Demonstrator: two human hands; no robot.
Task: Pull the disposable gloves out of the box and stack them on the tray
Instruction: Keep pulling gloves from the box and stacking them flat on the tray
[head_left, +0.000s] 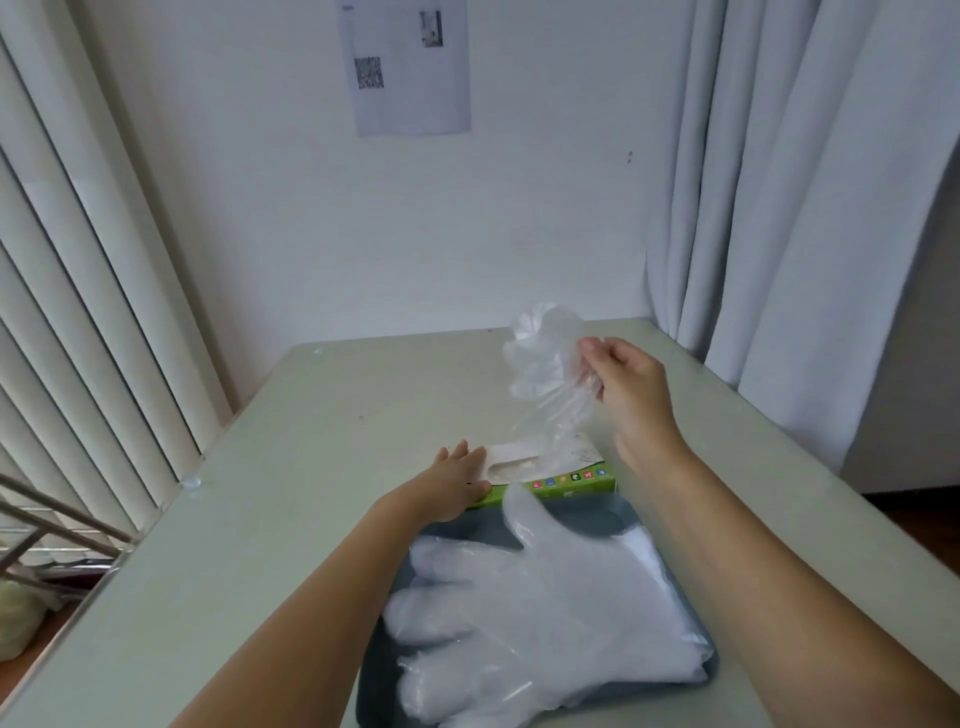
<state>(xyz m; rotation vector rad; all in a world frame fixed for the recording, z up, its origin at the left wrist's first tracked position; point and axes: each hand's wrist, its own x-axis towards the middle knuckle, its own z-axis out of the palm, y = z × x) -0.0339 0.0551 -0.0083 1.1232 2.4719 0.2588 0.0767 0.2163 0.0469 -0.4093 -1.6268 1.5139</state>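
Stack on tray: nearest the camera, a stack of clear thin plastic gloves (545, 613) lies flat on the dark grey-blue rectangular plastic tray (587, 514). The glove fingers point left and spill over the tray's left rim.
Left hand: the left hand (457, 480) rests on the left end of the box top. Its fingers are stretched out flat and grasp nothing, and the thumb lies along the front edge.
Box: the green-and-white cardboard glove box (571, 486) sits on the pale green table (311, 415), touching the tray's far edge. The oval slot in its top is just beside the left hand.
Glove in the air: a crumpled clear plastic glove (545, 364) hangs above the box. Its lower end trails down to the slot; whether it is fully out cannot be told.
Right hand: the right hand (631, 384) is raised above the right end of the box, with thumb and fingertips pinching the bunched film of the raised glove.
Handling: the film looks almost weightless, limp and slick, so it is likely to cling, fold and drift rather than drop straight.
Where to hold: a pinch near the cuff, as here, seems best. A second pinch at the glove's fingers would probably let it be spread flat onto the stack.
Risk: a quick pull may drag the next glove out or lift the light box, so the hand steadying the box matters.
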